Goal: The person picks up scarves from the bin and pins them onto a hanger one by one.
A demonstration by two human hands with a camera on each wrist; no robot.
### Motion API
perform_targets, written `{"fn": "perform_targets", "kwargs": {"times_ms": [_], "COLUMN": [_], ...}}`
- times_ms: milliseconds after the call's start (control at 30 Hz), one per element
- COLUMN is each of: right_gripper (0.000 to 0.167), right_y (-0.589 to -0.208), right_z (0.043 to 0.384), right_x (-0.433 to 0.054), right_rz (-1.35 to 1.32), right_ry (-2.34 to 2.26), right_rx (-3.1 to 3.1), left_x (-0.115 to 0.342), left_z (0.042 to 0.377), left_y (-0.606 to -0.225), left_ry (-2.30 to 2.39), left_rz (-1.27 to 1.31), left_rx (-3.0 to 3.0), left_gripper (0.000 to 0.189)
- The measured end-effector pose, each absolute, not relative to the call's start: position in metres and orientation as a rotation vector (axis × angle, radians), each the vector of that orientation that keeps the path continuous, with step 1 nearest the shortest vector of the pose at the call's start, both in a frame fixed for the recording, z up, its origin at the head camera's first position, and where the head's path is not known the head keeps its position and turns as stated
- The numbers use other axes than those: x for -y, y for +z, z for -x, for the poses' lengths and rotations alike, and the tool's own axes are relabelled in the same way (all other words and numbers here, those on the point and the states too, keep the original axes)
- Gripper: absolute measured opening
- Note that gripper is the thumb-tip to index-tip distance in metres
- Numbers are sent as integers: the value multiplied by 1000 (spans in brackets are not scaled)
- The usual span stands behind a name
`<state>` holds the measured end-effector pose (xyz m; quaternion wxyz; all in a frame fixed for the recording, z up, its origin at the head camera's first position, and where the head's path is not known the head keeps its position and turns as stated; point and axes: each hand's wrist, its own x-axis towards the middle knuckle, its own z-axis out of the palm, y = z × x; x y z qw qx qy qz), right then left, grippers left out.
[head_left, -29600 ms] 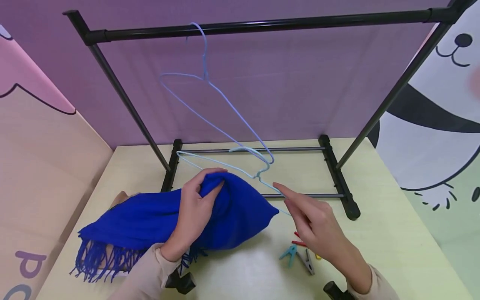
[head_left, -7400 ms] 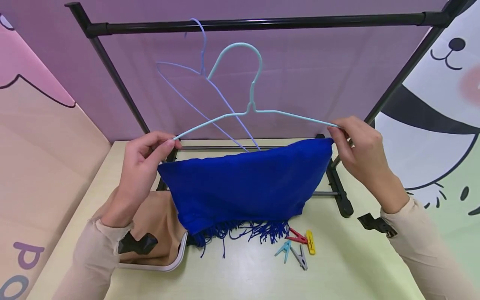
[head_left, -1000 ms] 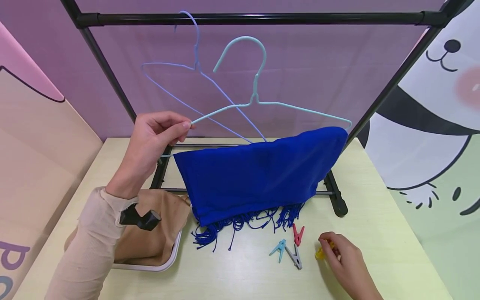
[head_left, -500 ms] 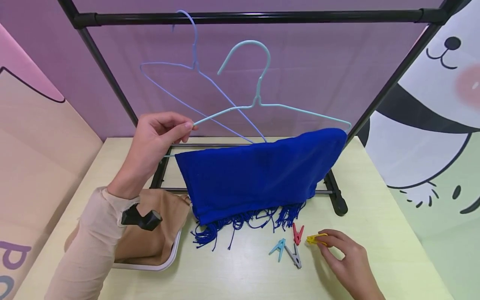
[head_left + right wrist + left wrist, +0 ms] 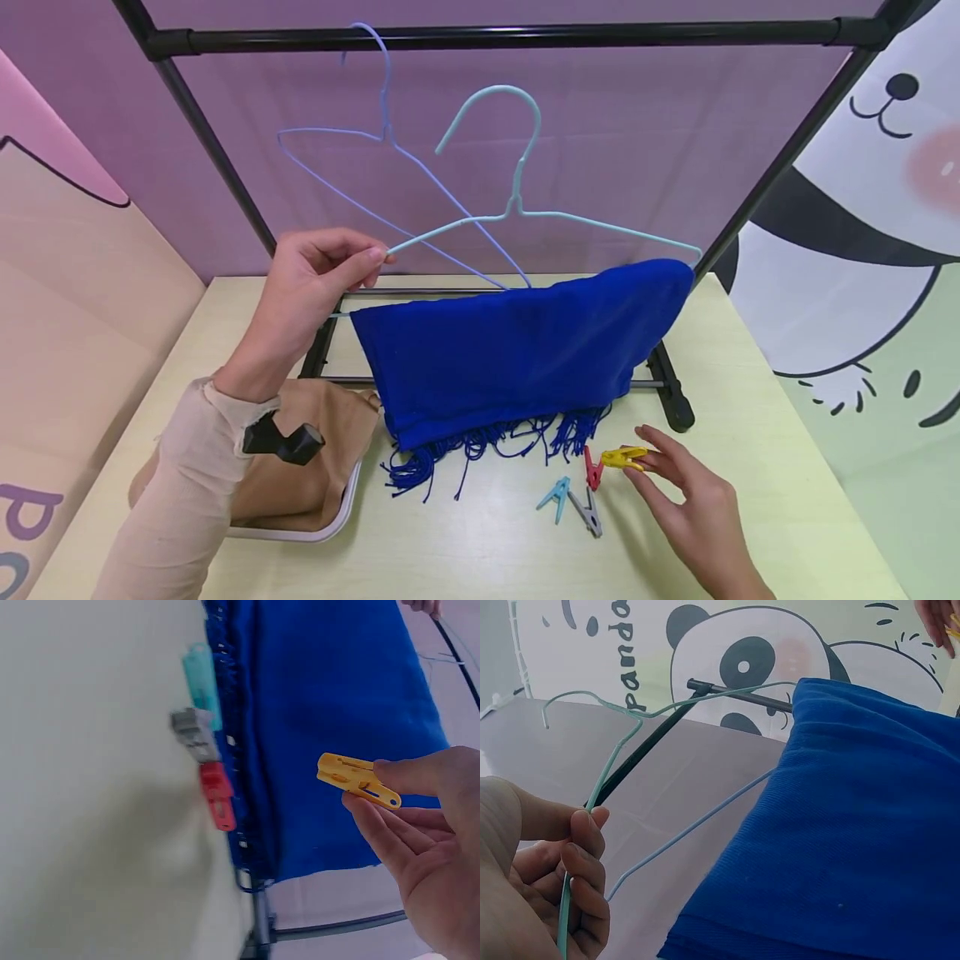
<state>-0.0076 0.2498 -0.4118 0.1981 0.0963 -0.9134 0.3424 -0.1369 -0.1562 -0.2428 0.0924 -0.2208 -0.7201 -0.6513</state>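
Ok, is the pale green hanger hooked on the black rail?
No, its hook shows apart from the rail, and the left hand holds the hanger.

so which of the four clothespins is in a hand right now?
The yellow clothespin, pinched in the right hand. The red one, the teal one and the gray one lie loose on the table.

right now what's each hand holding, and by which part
Left hand: mint hanger, by its left shoulder. Right hand: yellow clothespin, by the half nearer the palm.
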Motion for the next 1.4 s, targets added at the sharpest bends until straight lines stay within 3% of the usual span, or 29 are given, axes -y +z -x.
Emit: {"fn": "perform_targets", "kwargs": {"times_ms": [200,667,833,967,1233,1400], "right_gripper": [44,51,33,47,44,43], "right_y": [-398,-369,-357,-348,-319,-321], "right_z": [14,32,42,49,76,88], "right_x": [-246,-221,-215,-208,-198,-196], "right_rz": [-330,-674,-780,-845,-906,-929], "right_ry": [952,894,880,876,885,897], "right_rx": [2492,2489,2455,2400,2157,2168], "left_x": [155,150,154,154,155,156], "left_z": [137,140,141,142,141,137], "left_y": [-243,-246,-247,-246,-245,-249], "left_ry": [-1925,-1989,-2030,-2087,-2106,-1960], "left_rz": [679,663,629,639,677,819], "left_rx": [2142,2150,2161,2142,2279,2505], "left_gripper": [18,16,15,15,9,14]}}
